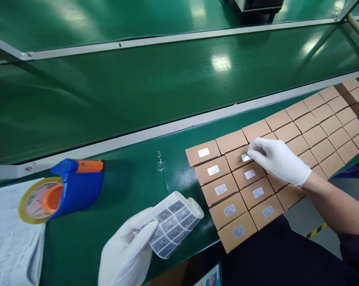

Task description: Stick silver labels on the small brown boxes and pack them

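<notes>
My left hand (127, 248), in a white glove, grips a curled roll of printed labels (175, 224), several silver-grey labels facing up. My right hand (276, 161), also gloved, is closed in a pinch on a small label (245, 157) at a brown cardboard box (235, 159) in the second column. Whether that label is fully stuck down I cannot tell. Boxes in the nearest column, such as the corner box (227, 234), each bear a label. Further right the boxes (309, 121) show plain tops. Part of the box grid is hidden under my right hand and forearm.
A blue tape dispenser (84, 190) with yellow-edged tape lies at the left, beside stacked papers (9, 238). A metal rail (155, 137) runs along the back of the green table (131, 178). An ID card (210, 278) hangs at the bottom edge.
</notes>
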The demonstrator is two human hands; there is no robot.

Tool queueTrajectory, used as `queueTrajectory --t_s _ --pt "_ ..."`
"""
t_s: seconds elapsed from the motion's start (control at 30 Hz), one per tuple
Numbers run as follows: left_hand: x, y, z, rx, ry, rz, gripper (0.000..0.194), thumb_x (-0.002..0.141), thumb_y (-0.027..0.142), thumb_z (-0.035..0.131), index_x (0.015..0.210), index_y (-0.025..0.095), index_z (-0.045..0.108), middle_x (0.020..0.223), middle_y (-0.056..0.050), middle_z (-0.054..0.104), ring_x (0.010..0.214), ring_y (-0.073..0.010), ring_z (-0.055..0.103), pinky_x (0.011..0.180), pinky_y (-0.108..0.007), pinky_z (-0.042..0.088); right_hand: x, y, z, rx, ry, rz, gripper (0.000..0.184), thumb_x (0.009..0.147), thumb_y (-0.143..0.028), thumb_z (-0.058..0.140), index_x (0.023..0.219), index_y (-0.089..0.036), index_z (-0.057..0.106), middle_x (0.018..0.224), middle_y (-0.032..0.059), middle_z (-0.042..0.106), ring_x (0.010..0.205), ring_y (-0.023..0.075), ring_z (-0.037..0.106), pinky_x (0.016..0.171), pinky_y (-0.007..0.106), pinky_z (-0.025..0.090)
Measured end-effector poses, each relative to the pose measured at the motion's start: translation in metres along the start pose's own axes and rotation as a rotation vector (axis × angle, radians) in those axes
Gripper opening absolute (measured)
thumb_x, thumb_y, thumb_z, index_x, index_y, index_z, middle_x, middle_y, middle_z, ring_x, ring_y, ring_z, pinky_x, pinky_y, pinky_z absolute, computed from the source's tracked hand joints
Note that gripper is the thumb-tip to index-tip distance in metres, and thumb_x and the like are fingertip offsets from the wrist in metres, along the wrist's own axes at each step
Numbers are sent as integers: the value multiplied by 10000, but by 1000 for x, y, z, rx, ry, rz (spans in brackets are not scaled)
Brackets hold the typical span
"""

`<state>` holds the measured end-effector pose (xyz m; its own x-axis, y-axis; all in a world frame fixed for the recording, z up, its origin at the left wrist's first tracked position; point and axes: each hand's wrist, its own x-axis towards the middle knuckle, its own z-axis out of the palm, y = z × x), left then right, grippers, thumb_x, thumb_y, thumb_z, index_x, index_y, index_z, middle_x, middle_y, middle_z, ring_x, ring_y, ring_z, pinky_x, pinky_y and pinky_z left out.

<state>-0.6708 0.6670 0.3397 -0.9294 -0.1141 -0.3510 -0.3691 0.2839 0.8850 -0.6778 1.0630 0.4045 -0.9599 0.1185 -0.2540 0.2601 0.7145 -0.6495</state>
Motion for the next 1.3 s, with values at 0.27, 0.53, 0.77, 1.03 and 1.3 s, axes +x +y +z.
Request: queueTrajectory --t_s 0.27,0.53,0.77,1.03,1.3 --pt "9 -21 -14 46 4 -23 418 781 569 783 1058 257 763 1060 -65 790 989 -379 750 822 -516 675 15 -1 11 -6 -74 69 178 942 -294 592 818 -215 692 685 4 718 577 155 608 590 284 430" --pt "14 -28 -18 57 33 -37 443 754 642 763 1015 284 755 1011 -40 791 974 -391 746 820 -536 670 16 -7 8 -71 -117 102 184 958 -267 570 840 -220 703 667 -15 703 574 150 607 587 272 423" --pt "7 5 -5 76 -19 -104 488 670 678 800 958 286 762 939 -48 796 949 -417 747 758 -549 674 18 -18 26 -510 -17 189 179 949 -365 591 890 -197 603 769 65 711 690 235 662 602 310 391" --pt "-27 20 0 44 -21 -129 500 610 570 909 945 220 785 931 -83 795 850 -355 754 690 -440 670 -30 -18 9 -232 80 113 196 974 -346 566 847 -213 637 732 36 692 702 210 660 659 321 475" --pt "-79 41 26 -60 -19 34 652 714 518 893 1240 171 727 1168 -128 771 1060 -320 748 929 -408 636 -63 -82 83 438 -206 -374 266 972 -319 616 1203 -225 707 1017 37 771 897 182 710 852 333 570"
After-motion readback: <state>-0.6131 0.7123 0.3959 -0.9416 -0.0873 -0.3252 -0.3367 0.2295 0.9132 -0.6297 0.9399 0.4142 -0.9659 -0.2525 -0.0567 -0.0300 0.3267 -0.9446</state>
